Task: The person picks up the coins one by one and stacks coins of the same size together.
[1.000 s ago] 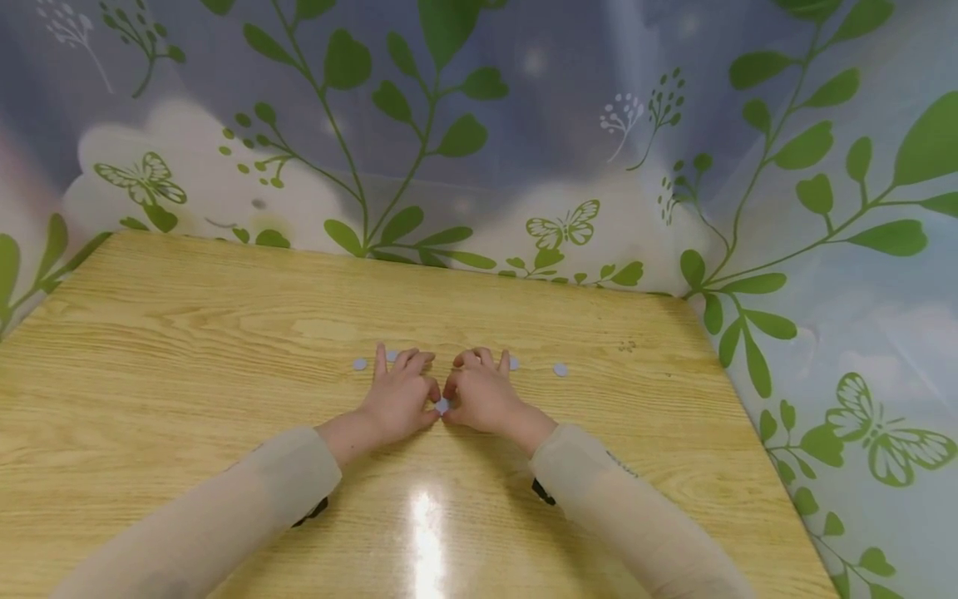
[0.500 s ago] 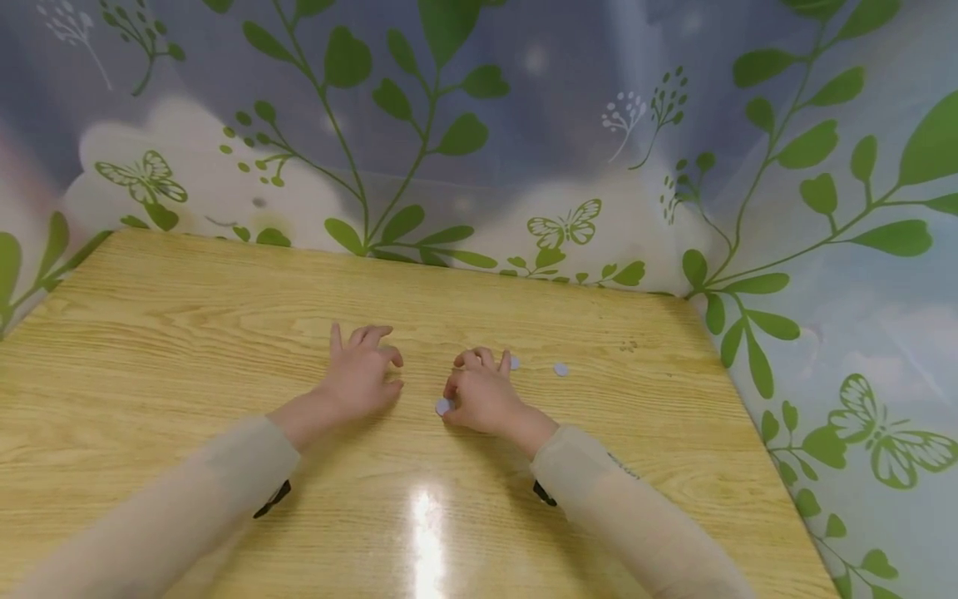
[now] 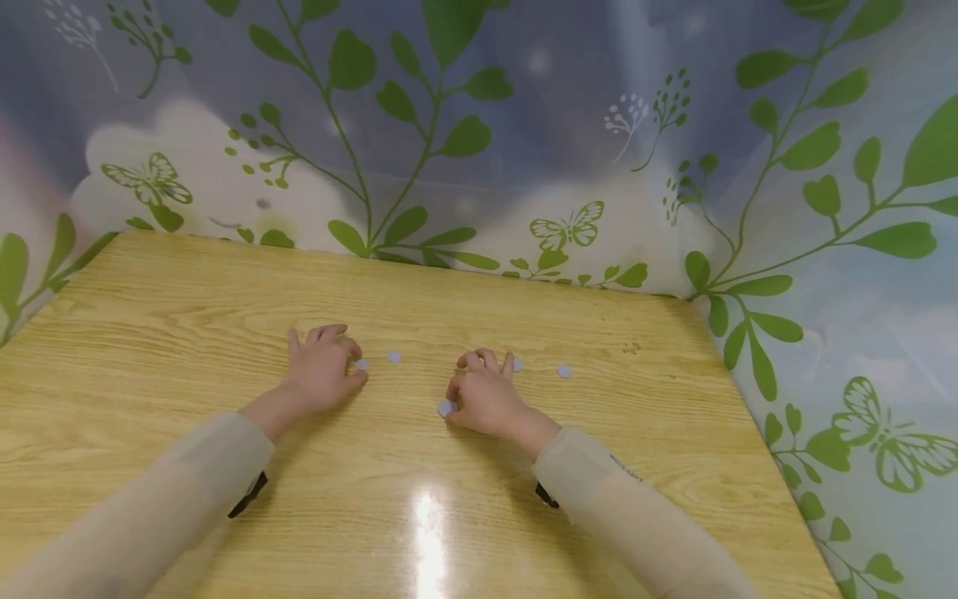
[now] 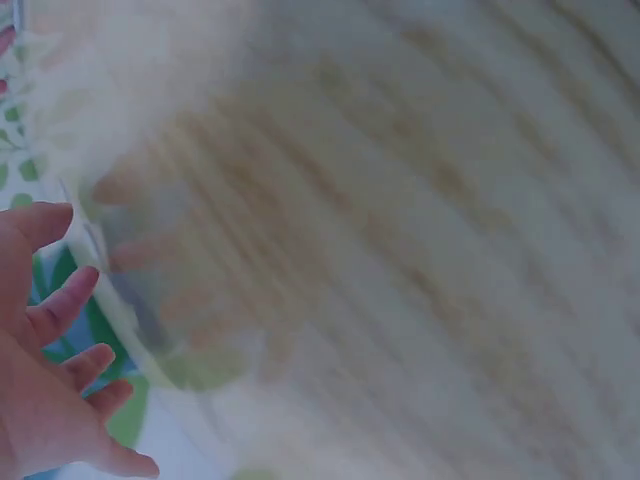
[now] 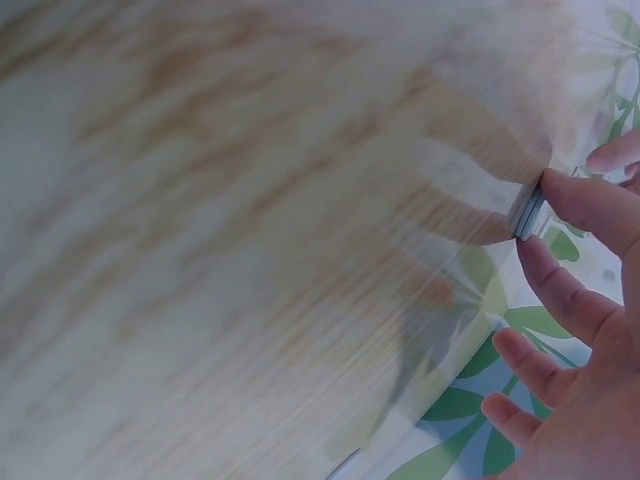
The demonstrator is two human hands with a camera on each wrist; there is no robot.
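In the head view my right hand [image 3: 486,399] pinches a small stack of thin pale discs [image 3: 446,408] between thumb and index finger. The right wrist view shows the stack [image 5: 530,210] edge-on, standing on the glossy tabletop. My left hand [image 3: 320,370] is over the table to the left, thumb and index finger apart. Their tips are right at a single pale disc [image 3: 362,364], with another disc [image 3: 393,356] just right of it. No object sits between the left fingers [image 4: 62,300] in the left wrist view.
Beyond the right hand lie a pale disc [image 3: 517,364], partly covered by its fingers, and another disc [image 3: 565,371] farther right. The wood-grain table [image 3: 224,283] meets a leaf-patterned curtain [image 3: 464,166] at the back and right.
My left hand has left the stack beside the right hand and moved left to the outermost disc, uncovering the disc right of it. The right hand keeps its pinch in place.
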